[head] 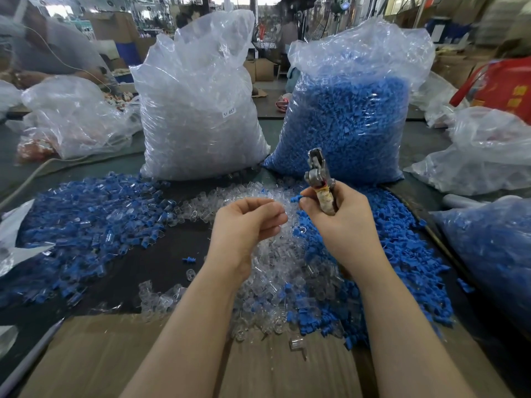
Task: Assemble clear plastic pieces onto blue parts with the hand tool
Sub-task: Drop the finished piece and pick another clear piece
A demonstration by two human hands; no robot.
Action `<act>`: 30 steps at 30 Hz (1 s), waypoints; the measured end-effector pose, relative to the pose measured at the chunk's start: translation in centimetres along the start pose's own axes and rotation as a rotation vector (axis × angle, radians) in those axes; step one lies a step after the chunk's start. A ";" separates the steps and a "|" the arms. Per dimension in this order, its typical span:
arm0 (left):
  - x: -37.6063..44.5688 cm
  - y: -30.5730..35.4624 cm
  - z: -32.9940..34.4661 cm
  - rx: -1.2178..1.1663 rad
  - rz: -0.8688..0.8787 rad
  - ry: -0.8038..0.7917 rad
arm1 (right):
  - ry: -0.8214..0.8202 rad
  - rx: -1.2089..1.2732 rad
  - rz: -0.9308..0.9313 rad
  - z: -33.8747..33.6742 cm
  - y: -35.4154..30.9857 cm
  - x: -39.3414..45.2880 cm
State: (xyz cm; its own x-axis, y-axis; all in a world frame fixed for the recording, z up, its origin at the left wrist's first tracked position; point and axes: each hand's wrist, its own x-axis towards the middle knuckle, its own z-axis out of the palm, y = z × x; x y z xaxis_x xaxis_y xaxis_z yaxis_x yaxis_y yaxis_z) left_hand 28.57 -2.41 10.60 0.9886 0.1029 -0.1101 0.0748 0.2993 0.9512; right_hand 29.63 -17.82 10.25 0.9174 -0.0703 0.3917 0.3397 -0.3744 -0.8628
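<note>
fingers (306, 196) around blue part (295, 199)

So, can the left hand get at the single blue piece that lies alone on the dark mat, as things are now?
Probably yes. The blue piece lies alone on bare mat, just left of the left wrist, with nothing over it. The left hand seems to pinch a clear piece, which may hinder picking.

Two sacks (201, 110) stand behind the loose parts (86, 214), perhaps touching.

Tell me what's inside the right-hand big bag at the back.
The right bag is packed with small blue parts, visible through the clear plastic. What lies deeper in the bag or at its bottom is hidden.
</note>
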 end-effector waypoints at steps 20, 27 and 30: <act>-0.6 0.0 1.1 0.203 0.257 0.080 | 0.084 -0.153 -0.003 1.7 -0.8 -0.5; -0.8 0.0 1.4 0.342 0.334 0.152 | -0.017 -0.070 0.041 1.2 -0.8 -0.5; -0.9 -0.2 1.4 0.395 0.355 0.190 | -0.080 -0.044 0.063 1.0 -0.7 -0.5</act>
State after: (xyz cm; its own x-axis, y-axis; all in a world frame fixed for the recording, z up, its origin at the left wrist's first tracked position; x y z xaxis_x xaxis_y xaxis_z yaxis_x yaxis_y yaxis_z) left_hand 27.88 -3.84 10.90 0.9240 0.3122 0.2208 -0.1785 -0.1587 0.9711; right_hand 29.13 -16.58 10.37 0.9510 -0.0214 0.3085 0.2728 -0.4119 -0.8694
